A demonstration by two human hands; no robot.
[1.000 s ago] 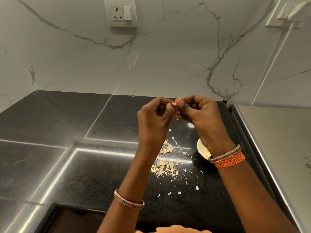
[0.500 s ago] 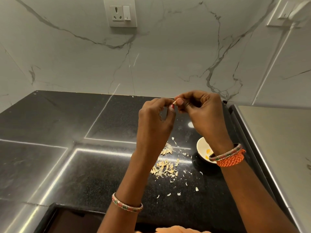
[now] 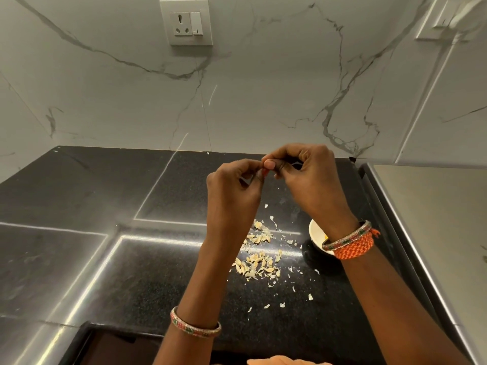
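Left grip (image 3: 235, 188) and right grip (image 3: 309, 177) pinch one hidden small piece above the bench (image 3: 79, 206). One peel pile (image 3: 257, 260) lies below, one bowl (image 3: 314, 229) near the right edge, wide bench leftward.

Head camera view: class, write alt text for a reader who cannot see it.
The left hand and right hand meet fingertip to fingertip above a black counter, pinching a small piece hidden by the fingers. Below lie pale peel scraps, and a small white bowl sits under the right wrist.
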